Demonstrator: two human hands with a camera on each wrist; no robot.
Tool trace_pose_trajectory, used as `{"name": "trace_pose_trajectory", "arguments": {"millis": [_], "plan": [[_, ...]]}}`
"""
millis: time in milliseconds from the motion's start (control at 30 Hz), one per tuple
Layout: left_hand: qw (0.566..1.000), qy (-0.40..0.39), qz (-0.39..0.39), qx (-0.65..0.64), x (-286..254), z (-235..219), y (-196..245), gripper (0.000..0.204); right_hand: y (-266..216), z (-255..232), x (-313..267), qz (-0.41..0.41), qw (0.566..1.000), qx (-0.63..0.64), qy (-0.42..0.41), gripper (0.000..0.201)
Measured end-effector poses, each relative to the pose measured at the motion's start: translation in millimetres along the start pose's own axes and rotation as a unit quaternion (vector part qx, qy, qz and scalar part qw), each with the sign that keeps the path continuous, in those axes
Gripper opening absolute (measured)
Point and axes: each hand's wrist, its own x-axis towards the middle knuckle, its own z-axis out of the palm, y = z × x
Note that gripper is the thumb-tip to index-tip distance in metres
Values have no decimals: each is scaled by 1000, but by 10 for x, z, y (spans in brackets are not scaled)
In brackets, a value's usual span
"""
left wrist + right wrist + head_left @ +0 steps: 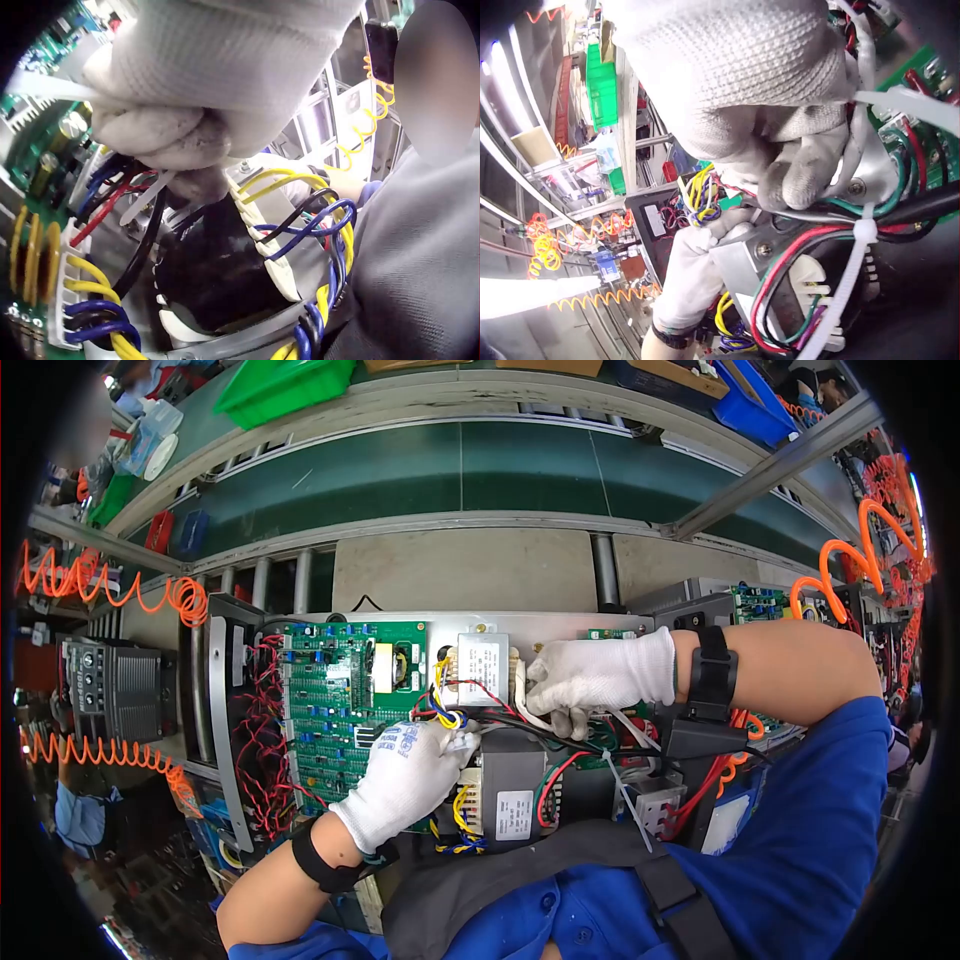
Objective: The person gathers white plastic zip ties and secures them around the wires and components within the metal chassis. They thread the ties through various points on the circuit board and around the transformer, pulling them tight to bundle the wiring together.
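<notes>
A gloved left hand [412, 768] reaches between two transformers, fingers curled round a white cable tie [150, 196] beside blue, yellow and red wires [446, 712]. The gloved right hand [600, 678] lies right of the upper transformer [483, 670], its fingers curled at the dark cable bundle [922, 207] and a white sleeved cable [524, 700]. Another cable tie [849, 281] is fastened round that bundle, its tail hanging toward the body. Below the hands stands the lower transformer [515, 785]. The right fingertips are partly hidden in both views.
A green circuit board [335, 705] and red wires [262, 710] fill the chassis's left side. Beyond the chassis runs a green conveyor [400, 475]. Orange coiled hoses [185, 600] hang at both sides. A green bin [285, 390] and a blue bin [752, 405] stand at the back.
</notes>
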Motion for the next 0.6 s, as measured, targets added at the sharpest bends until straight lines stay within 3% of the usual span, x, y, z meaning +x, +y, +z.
{"name": "trace_pose_trajectory", "arguments": {"millis": [133, 233, 333, 467, 533, 600], "plan": [[999, -25, 34, -20, -6, -67, 25, 25, 50, 10, 43, -2, 1000, -7, 20, 23], [998, -57, 7, 8, 14, -93, 63, 26, 25, 9, 22, 6, 1000, -2, 9, 23], [999, -32, 25, -4, 11, -30, -4, 27, 37, 13, 44, -9, 1000, 10, -1, 23], [997, -66, 34, -20, -48, -213, 105, 26, -15, 55, 1, 0, 998, -58, 27, 24], [993, -56, 83, 64, -107, -309, 167, 26, -43, 68, -34, 0, 996, -80, 38, 25], [993, -55, 81, 64, -131, -342, 196, 27, -47, 48, -18, -9, 995, -94, 22, 26]]}}
